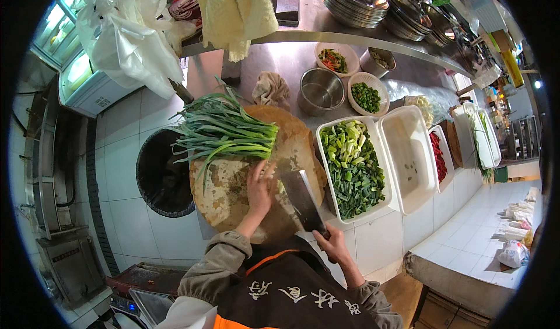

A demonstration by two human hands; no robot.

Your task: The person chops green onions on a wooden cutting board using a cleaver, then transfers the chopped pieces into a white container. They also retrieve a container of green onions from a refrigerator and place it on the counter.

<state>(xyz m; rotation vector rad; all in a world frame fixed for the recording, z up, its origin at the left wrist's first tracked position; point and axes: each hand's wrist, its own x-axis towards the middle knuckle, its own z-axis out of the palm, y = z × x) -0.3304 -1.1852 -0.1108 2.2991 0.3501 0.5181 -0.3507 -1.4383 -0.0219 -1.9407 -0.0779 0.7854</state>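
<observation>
My right hand (334, 243) grips the handle of a broad cleaver (302, 200), its blade over the right part of a round wooden chopping block (232, 189). My left hand (260, 191) reaches over the block with fingers extended and slightly blurred, just below a bunch of leafy green stalks (227, 129), perhaps garlic greens. The cut stalk ends point right and the leaves hang past the block's left edge. A small pale scrap (281, 187) lies between my left fingers and the blade. Whether anything is under the fingertips is hidden.
Right of the block stands a white tub (389, 197) of chopped greens, beside another white tub (409, 162) with a few scraps. Behind are a steel pot (321, 91), baskets of cut peppers (337, 59) and greens (367, 97), and a crumpled cloth (271, 90). A black-lined bin (159, 175) stands left.
</observation>
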